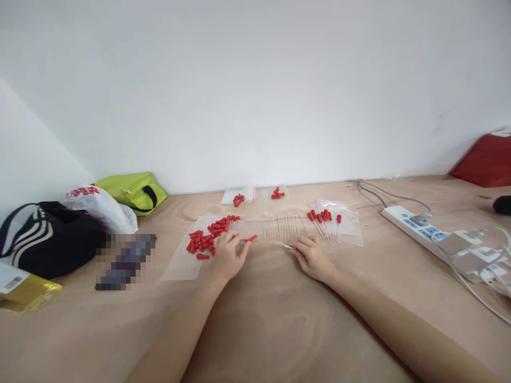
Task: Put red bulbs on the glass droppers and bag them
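Note:
Between the fingertips of my left hand [229, 254] is a red rubber dropper bulb [250, 239], held roughly level. My right hand [312, 257] pinches a thin clear dropper tube [284, 245] that points left toward the bulb; a gap separates the two. Just beyond my hands lies a row of loose clear tubes [275, 226]. A heap of red bulbs [203, 240] spreads on a plastic bag [181, 263] beside my left hand. Past my right hand, several droppers with red bulbs fitted [325, 216] rest on clear bags [351, 229].
Two small bags with red bulbs [238, 199] lie near the wall. To the left are a yellow-green pouch [138, 191], a white plastic bag [99, 205], a black bag [59, 239] and a blurred dark object [126, 261]. A power strip [415, 229] with chargers and cables occupies the right.

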### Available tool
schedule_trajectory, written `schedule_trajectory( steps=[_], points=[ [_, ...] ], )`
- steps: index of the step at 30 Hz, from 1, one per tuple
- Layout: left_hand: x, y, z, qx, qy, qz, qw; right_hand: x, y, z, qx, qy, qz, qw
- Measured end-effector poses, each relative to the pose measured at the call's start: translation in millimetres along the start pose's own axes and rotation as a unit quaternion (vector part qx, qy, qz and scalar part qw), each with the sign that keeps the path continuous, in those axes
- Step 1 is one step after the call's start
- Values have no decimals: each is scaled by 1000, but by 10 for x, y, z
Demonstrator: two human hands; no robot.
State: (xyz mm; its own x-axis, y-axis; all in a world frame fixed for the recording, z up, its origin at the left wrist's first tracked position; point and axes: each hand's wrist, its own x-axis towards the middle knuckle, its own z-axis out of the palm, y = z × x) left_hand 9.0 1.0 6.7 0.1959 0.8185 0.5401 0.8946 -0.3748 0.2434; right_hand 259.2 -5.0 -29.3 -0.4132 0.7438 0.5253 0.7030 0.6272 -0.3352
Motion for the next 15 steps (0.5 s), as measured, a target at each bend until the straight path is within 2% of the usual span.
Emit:
schedule_trajectory(
  steps=[2, 4, 8, 15],
  points=[
    [-84, 120, 42, -55, -66, 28, 996, -1, 5, 4, 16, -8, 4, 1000],
    [-149, 205, 81, -77, -101, 21, 992, -4, 6, 11, 30, -13, 11, 999],
    [-190, 272, 126, -88, -116, -7, 989, -7, -33, 30, 40, -30, 10, 999],
    [-161, 267, 235, -123, -137, 17, 983, 20, -132, 63, 43, -51, 0, 998]
  ],
)
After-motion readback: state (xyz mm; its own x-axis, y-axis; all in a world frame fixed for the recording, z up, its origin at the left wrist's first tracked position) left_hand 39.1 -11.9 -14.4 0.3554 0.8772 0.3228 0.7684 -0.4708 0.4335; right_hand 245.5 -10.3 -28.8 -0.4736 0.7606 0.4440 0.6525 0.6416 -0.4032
